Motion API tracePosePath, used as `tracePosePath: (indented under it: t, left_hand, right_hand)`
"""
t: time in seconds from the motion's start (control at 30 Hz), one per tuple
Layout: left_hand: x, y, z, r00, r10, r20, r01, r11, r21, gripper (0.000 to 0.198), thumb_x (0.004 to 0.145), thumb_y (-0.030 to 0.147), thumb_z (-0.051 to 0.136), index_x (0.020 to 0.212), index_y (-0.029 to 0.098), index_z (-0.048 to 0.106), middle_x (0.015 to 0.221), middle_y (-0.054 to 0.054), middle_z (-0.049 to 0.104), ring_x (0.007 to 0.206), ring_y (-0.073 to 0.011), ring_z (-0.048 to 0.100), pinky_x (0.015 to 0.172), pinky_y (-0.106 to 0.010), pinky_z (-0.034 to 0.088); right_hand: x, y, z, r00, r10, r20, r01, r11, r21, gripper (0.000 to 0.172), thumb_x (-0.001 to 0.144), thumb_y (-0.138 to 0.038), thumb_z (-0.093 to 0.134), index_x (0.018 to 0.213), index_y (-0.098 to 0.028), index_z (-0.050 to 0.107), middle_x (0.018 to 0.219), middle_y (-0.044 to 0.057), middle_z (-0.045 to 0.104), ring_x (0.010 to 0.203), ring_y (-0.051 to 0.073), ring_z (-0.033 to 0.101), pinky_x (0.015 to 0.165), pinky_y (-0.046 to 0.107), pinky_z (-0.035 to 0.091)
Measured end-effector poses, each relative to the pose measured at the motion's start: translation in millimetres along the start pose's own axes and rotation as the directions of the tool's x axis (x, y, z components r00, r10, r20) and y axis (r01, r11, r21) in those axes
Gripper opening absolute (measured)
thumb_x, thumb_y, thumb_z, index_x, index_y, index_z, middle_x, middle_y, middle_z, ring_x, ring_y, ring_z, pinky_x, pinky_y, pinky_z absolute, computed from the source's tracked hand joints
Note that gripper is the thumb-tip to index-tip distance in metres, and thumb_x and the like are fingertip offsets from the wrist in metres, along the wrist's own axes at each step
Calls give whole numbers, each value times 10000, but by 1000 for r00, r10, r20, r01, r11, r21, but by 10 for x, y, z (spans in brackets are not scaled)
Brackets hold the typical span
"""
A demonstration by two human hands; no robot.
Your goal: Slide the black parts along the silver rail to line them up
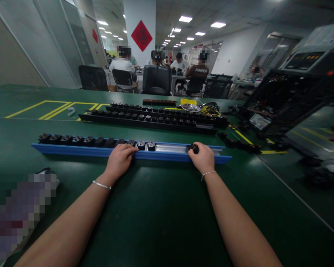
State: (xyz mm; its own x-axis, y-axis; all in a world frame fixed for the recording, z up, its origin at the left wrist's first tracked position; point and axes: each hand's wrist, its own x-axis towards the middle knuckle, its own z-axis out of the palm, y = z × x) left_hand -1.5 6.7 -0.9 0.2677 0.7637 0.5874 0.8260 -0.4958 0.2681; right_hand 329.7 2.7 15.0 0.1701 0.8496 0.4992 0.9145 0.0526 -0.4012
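Note:
A long blue channel-shaped rail lies across the green table in front of me. Its left and middle stretch carries a row of black socket-like modules; toward the right the silvery inside is bare. My left hand grips the rail's near wall around its middle, with fingertips close to the modules. In my right hand a single black module is pinched between thumb and fingers, at the right part of the channel. Its underside is hidden.
Black rails with similar modules lie behind the blue one. A metal dish, cables and a yellow tray sit farther back. Loose black modules and a large open black case are at the right. People sit beyond.

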Motion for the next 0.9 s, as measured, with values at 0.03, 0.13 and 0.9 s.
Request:
tracePosePath:
  t: [0.03,0.13,0.9]
  left_hand:
    - [-1,-1,1,1000,1,0,-1,1000,-1,275,852,199,468,974,244,710,966,-51,686,914,-208,576,853,-372,484]
    - [-4,-5,2,1000,6,5,-6,1000,-1,272,856,204,471,981,231,710,964,-58,684,913,-211,571,848,-368,485]
    - [3,9,-8,1000,1,1,-1,1000,-5,274,853,213,467,975,240,711,961,-58,686,907,-214,572,847,-383,488]
  right_hand:
    - [2,-2,3,1000,2,1,-2,1000,-2,256,752,-310,510,927,-182,647,953,93,675,981,259,568,896,376,396]
    - [9,0,12,1000,11,12,-11,1000,-9,280,757,-306,507,956,-165,645,982,106,671,995,262,561,911,380,392]
    - [9,72,14,999,37,-34,-38,999,-17,272,738,-303,490,928,-176,637,969,104,660,958,258,551,907,397,375]
